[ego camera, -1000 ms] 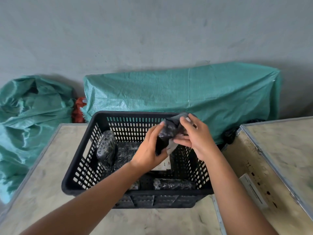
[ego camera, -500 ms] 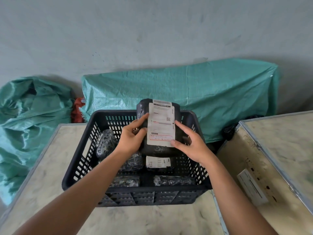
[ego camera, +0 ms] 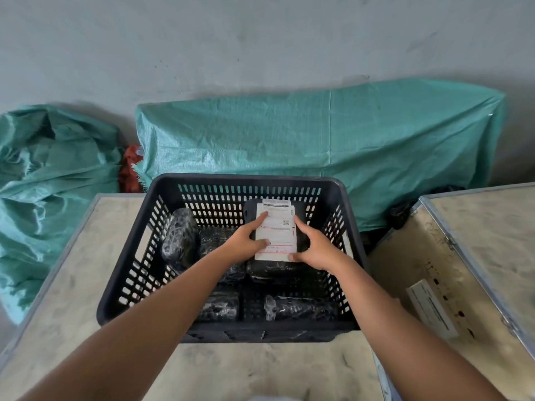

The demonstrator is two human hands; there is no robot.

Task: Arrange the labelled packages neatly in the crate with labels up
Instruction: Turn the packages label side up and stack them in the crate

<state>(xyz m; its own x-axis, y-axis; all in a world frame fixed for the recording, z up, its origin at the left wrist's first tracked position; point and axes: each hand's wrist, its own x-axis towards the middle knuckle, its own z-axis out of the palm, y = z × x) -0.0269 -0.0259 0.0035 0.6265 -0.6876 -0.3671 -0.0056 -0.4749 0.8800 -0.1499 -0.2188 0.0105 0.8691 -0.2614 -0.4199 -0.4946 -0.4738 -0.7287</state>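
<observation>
A black slotted crate point(ego camera: 130, 273) stands on a pale tabletop. Inside it, at the back right, lies a black package with a white label point(ego camera: 276, 230) facing up. My left hand point(ego camera: 246, 241) grips its left side and my right hand point(ego camera: 314, 250) grips its right side. One black wrapped package point(ego camera: 179, 237) leans upright at the crate's left wall. Two more black packages point(ego camera: 298, 308) lie along the crate's front, label side hidden. Another black package point(ego camera: 278, 272) lies under the held one.
A green tarp point(ego camera: 318, 146) covers something long behind the crate. Green sacks point(ego camera: 43, 183) are piled at the left. A wooden box with metal edging point(ego camera: 463, 256) stands at the right, a white label point(ego camera: 431, 308) on its side.
The package was turned over so its label faces up, then lowered from above the crate's rim down into the back right of the crate. Both hands went down with it.
</observation>
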